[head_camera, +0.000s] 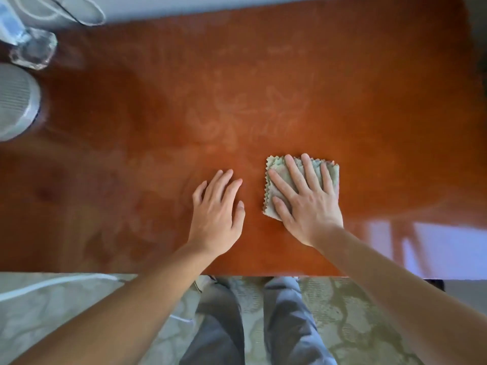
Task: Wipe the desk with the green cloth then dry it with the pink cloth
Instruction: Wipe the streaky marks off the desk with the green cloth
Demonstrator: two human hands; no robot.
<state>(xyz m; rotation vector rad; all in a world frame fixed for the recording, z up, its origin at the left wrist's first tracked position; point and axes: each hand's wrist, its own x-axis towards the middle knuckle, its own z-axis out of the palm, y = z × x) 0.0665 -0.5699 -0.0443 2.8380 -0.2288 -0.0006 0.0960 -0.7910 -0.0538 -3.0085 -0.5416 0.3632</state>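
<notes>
Green cloth [303, 185], one in number, is seen lying flat on the desk [184, 101] at about four o'clock from the middle of the desktop, near the front edge. It is a small, roughly square piece of soft, ribbed fabric, pale green, with zigzag-cut edges. It is pressed down by the right hand [305, 198], whose fingers are spread straight and flat across it; nothing is curled round it. The left hand [217, 206] is laid on bare wood just beside the cloth, at nine o'clock from it, without touching it; its fingers are extended and loosely relaxed, and nothing is held.

One desk is shown, a rectangular top of reddish-brown polished wood with faint pale smears across its middle and a bluish window reflection at four o'clock near the front right corner.

Three objects are counted at the left margin, around nine to eleven o'clock: a clear, faceted glass-like object [34, 51], a round white device with a finely ribbed grille [15, 101], and a white cable [79, 11] looped behind them.

Below the front edge, two legs in grey trousers [284, 325] are seen, standing on a patterned pale green carpet [355, 325]. Two bare forearms are counted.
</notes>
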